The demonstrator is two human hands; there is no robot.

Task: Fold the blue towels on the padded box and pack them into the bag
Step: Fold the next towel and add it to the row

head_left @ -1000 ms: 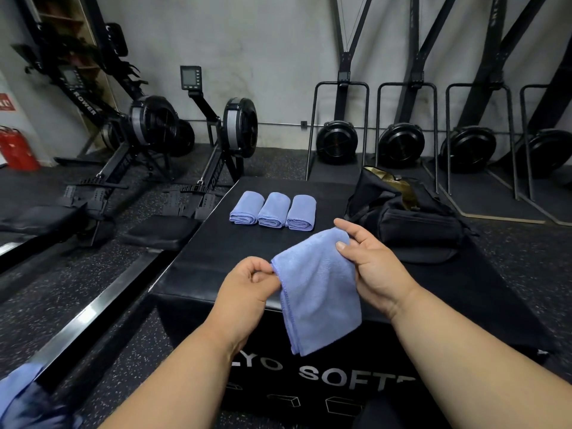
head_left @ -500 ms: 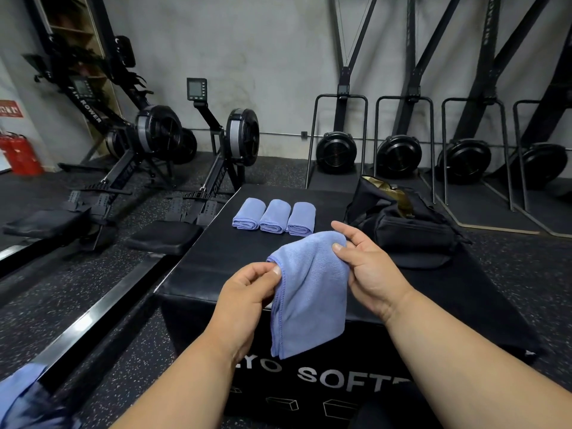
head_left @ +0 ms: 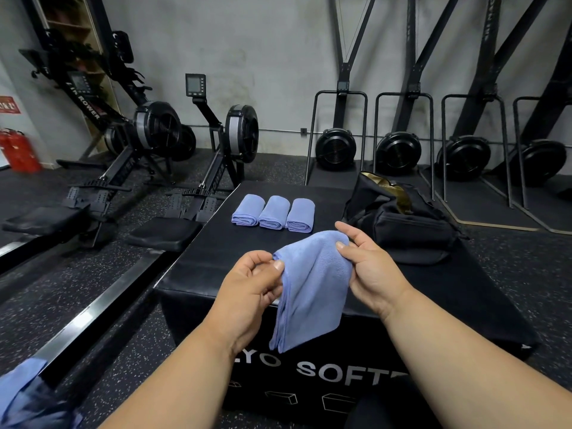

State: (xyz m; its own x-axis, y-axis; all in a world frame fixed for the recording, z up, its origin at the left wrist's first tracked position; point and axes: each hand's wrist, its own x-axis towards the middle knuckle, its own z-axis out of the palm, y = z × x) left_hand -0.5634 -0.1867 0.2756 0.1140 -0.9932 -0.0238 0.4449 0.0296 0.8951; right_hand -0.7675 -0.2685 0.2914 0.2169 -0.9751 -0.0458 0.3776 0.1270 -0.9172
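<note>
Container: we note a black duffel bag [head_left: 402,224] at 1 o'clock on the padded box [head_left: 216,252], its top unzipped and showing an olive-gold lining; we cannot tell what is inside it.

Surface: the box is black and padded, with white lettering partly readable on its near face. Three folded blue towels [head_left: 274,213] lie in a row at 12 o'clock on the box top, side by side and touching, well left of the bag. More blue cloth [head_left: 21,394] shows at 8 o'clock in the frame's corner, off the box.

Room: a speckled rubber floor and a grey wall. We see two rowing machines [head_left: 154,150] at 10 o'clock, upright machines with black flywheels [head_left: 399,153] at 1 to 2 o'clock, and red fire extinguishers [head_left: 18,150] at 9 o'clock.

Fingers: the left hand [head_left: 247,292] pinches the left upper corner of the held blue towel [head_left: 309,289] between thumb and curled forefinger. The right hand [head_left: 371,270] pinches the right upper corner, thumb over the cloth, the other fingers loosely bent behind it. The towel hangs doubled between the two hands, above the near edge of the box, its lower end in front of the lettering.
</note>
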